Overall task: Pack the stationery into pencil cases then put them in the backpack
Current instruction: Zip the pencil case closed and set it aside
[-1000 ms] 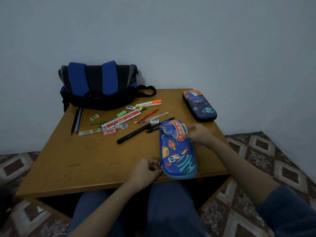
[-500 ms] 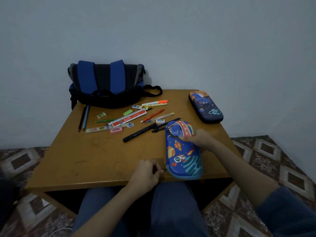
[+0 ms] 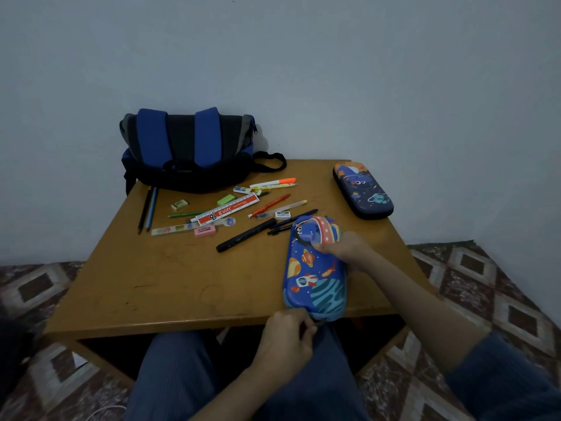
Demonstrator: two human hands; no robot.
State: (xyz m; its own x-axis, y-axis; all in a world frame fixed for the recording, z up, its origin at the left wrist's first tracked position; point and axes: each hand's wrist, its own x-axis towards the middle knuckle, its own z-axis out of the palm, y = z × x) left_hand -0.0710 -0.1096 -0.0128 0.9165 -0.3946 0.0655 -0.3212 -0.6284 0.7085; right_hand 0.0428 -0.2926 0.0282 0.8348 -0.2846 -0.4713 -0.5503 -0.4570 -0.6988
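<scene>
the left hand (image 3: pixel 287 332) has slid from the near-left corner of the blue space pencil case (image 3: pixel 314 281) round to its near end. its fingers are curled and pinch there, probably on the zip pull, which is too small to see. the right hand (image 3: pixel 346 249) has moved from the far tip to lie across the lid. blur hides whether its fingers wrap the right side or only press. i judge the zip is being run round, the case not yet open and nothing packed.

the case's near end pokes past the near edge of the table (image 3: pixel 145 287), so the left hand works over the lap. bare wood lies left of the case. loose stationery such as the black marker (image 3: pixel 246 235) lies just beyond it, with the backpack (image 3: pixel 188 150) far left and the second pencil case (image 3: pixel 362 189) far right.
</scene>
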